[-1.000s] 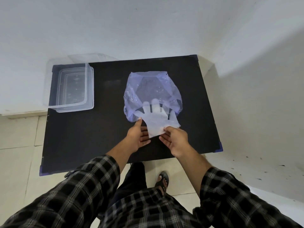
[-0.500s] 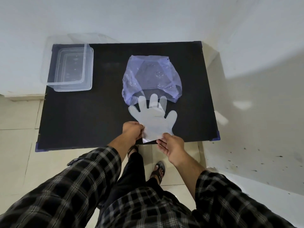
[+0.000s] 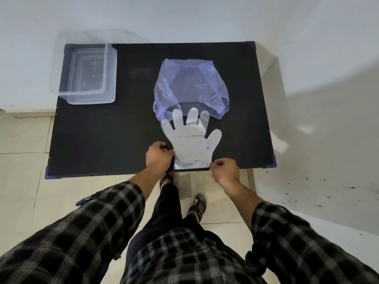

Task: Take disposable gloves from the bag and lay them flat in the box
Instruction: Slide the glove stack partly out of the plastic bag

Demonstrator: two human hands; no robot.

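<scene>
A clear disposable glove (image 3: 191, 141) lies flat on the black table (image 3: 102, 136), fingers pointing away from me, its fingertips just at the mouth of the purple plastic bag (image 3: 190, 87). My left hand (image 3: 159, 154) pinches the cuff's left corner. My right hand (image 3: 224, 169) pinches the cuff's right corner at the table's near edge. The clear plastic box (image 3: 93, 73) stands open at the table's far left corner, with its lid leaning up along its left side.
The table stands against a white wall at the back and near another wall on the right. Tiled floor, my legs and sandalled feet lie below the table's near edge.
The glove has been drawn toward me out of the bag, so its whole hand shape now lies on the table. Both hands moved back to the near edge, still holding the cuff.
</scene>
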